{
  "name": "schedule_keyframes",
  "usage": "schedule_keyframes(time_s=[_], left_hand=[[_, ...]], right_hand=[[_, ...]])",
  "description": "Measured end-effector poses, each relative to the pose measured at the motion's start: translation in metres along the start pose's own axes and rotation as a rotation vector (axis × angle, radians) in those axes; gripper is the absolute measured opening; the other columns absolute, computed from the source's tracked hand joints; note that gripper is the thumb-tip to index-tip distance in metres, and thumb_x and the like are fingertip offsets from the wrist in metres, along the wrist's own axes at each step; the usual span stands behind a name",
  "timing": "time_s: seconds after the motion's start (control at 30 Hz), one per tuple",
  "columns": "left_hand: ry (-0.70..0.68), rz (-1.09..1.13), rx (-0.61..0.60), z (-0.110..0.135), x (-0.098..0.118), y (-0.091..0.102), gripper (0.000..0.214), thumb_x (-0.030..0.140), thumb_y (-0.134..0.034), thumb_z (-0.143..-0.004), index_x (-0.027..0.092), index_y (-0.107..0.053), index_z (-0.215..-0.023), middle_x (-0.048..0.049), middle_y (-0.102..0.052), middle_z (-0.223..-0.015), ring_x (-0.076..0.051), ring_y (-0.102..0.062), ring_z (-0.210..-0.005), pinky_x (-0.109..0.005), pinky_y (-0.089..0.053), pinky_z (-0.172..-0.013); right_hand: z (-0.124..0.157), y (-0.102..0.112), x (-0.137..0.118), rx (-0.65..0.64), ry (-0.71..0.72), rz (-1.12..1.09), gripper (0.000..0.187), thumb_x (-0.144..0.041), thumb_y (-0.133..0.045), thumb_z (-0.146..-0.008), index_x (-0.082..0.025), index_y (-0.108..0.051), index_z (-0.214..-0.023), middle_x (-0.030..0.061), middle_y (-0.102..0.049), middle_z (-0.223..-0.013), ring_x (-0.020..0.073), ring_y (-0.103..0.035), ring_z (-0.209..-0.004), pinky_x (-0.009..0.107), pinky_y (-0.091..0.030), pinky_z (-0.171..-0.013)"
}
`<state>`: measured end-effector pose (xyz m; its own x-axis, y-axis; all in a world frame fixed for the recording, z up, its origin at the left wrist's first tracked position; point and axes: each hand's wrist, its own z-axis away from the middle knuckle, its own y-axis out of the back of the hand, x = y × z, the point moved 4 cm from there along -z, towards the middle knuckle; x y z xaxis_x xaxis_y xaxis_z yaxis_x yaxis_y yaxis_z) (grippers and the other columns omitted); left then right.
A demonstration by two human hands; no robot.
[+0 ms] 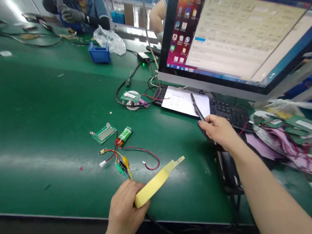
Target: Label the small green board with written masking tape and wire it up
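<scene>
My left hand (pixel 127 203), near the table's front edge, is closed around a roll of yellow tape (pixel 154 185), whose narrow loose end points right. Just beyond it lie alligator clips (pixel 123 164) in green, black and yellow, wired to a small green-wrapped module (pixel 124 136). Beside that module is a green circuit board (pixel 105 133) with a display. My right hand (pixel 219 130) grips a black pen (pixel 197 106), its far end over a white sheet of paper (pixel 180 101) that lies on the keyboard (pixel 230 112).
A large monitor (pixel 234 32) stands behind the keyboard. Circuit boards and pink bags (pixel 288 138) are piled at right. Another board (pixel 130 96) lies among cables. Farther back are a blue bin (pixel 99 53), a plastic bag (pixel 111 38) and a person wearing a grey glove (pixel 73 15).
</scene>
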<state>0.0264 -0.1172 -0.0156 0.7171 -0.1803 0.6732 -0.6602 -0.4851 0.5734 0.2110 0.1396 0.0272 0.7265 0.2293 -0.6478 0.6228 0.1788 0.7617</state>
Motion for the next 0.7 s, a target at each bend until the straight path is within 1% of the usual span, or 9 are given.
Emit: schedule_keyframes(time_s=[0.1, 0.17, 0.23, 0.3, 0.4, 0.47, 0.53, 0.6, 0.7], left_hand=[[-0.015, -0.036, 0.025, 0.0, 0.003, 0.0, 0.009, 0.006, -0.047, -0.079, 0.014, -0.051, -0.076, -0.0007, -0.052, -0.065, -0.012, -0.047, -0.061, -0.023, -0.039, -0.057], [-0.034, -0.036, 0.04, 0.0, 0.005, 0.0, 0.009, 0.007, -0.047, -0.079, 0.014, -0.052, -0.077, -0.0011, -0.052, -0.065, -0.012, -0.048, -0.061, -0.023, -0.04, -0.057], [-0.041, -0.038, 0.055, 0.001, 0.007, 0.001, 0.008, 0.007, -0.047, -0.079, 0.014, -0.052, -0.077, -0.0015, -0.053, -0.066, -0.012, -0.049, -0.062, -0.024, -0.041, -0.058], [-0.032, -0.04, 0.056, 0.002, 0.007, 0.001, 0.008, 0.008, -0.047, -0.079, 0.014, -0.052, -0.077, -0.0017, -0.053, -0.065, -0.012, -0.049, -0.062, -0.024, -0.041, -0.058], [0.007, -0.032, 0.014, 0.002, 0.006, 0.002, 0.005, 0.014, -0.049, -0.078, 0.014, -0.053, -0.081, -0.0028, -0.055, -0.069, -0.014, -0.051, -0.065, -0.025, -0.043, -0.061], [0.041, -0.001, -0.064, -0.002, 0.009, 0.002, 0.017, 0.021, -0.054, -0.075, 0.015, -0.054, -0.091, -0.0047, -0.058, -0.08, -0.016, -0.054, -0.074, -0.028, -0.046, -0.068], [0.117, 0.068, -0.183, -0.009, 0.015, 0.0, 0.031, 0.027, -0.059, -0.073, 0.017, -0.054, -0.101, -0.0056, -0.06, -0.093, -0.019, -0.055, -0.085, -0.031, -0.045, -0.078], [0.257, 0.158, -0.313, -0.018, 0.021, -0.004, 0.033, 0.032, -0.058, -0.075, 0.019, -0.054, -0.104, -0.0035, -0.06, -0.094, -0.018, -0.054, -0.084, -0.029, -0.043, -0.077], [0.455, 0.266, -0.395, -0.029, 0.03, -0.009, 0.028, 0.041, -0.053, -0.078, 0.015, -0.058, -0.086, 0.0008, -0.053, -0.068, -0.012, -0.045, -0.062, -0.022, -0.035, -0.056]], right_hand=[[-0.045, 0.019, 0.007, 0.059, -0.011, 0.203, 0.016, -0.026, -0.064, -0.064, -0.016, -0.053, -0.057, -0.0008, -0.048, -0.048, 0.014, -0.048, -0.053, 0.027, -0.034, -0.056], [-0.063, 0.029, 0.009, 0.106, -0.026, 0.292, 0.011, -0.023, -0.063, -0.063, -0.014, -0.058, -0.065, 0.0047, -0.054, -0.061, 0.0189, -0.053, -0.066, 0.031, -0.037, -0.065], [-0.066, 0.033, 0.005, 0.148, 0.003, 0.336, 0.019, -0.025, -0.06, -0.068, -0.011, -0.06, -0.081, 0.0111, -0.057, -0.08, 0.0233, -0.054, -0.08, 0.036, -0.038, -0.073], [-0.052, 0.028, -0.007, 0.131, 0.103, 0.337, 0.026, -0.027, -0.057, -0.072, -0.012, -0.058, -0.094, 0.0135, -0.054, -0.095, 0.0239, -0.053, -0.088, 0.038, -0.038, -0.078], [-0.011, -0.002, -0.031, -0.115, 0.345, 0.268, 0.02, -0.024, -0.058, -0.073, -0.017, -0.061, -0.091, 0.006, -0.054, -0.093, 0.0169, -0.053, -0.082, 0.031, -0.041, -0.078], [0.019, -0.027, -0.042, -0.351, 0.496, 0.213, 0.019, -0.015, -0.06, -0.069, -0.019, -0.063, -0.088, 0.0014, -0.055, -0.088, 0.0127, -0.054, -0.08, 0.025, -0.042, -0.077], [0.044, -0.048, -0.045, -0.539, 0.591, 0.182, 0.029, -0.007, -0.059, -0.064, -0.021, -0.065, -0.089, 0.0006, -0.056, -0.088, 0.012, -0.054, -0.082, 0.023, -0.042, -0.077], [0.057, -0.063, -0.043, -0.653, 0.638, 0.173, 0.04, -0.003, -0.058, -0.058, -0.021, -0.065, -0.093, 0.002, -0.055, -0.091, 0.0142, -0.053, -0.086, 0.025, -0.042, -0.078], [0.063, -0.073, -0.038, -0.701, 0.654, 0.173, 0.044, -0.005, -0.06, -0.054, -0.019, -0.065, -0.095, 0.0043, -0.053, -0.093, 0.0176, -0.049, -0.088, 0.029, -0.04, -0.078]])
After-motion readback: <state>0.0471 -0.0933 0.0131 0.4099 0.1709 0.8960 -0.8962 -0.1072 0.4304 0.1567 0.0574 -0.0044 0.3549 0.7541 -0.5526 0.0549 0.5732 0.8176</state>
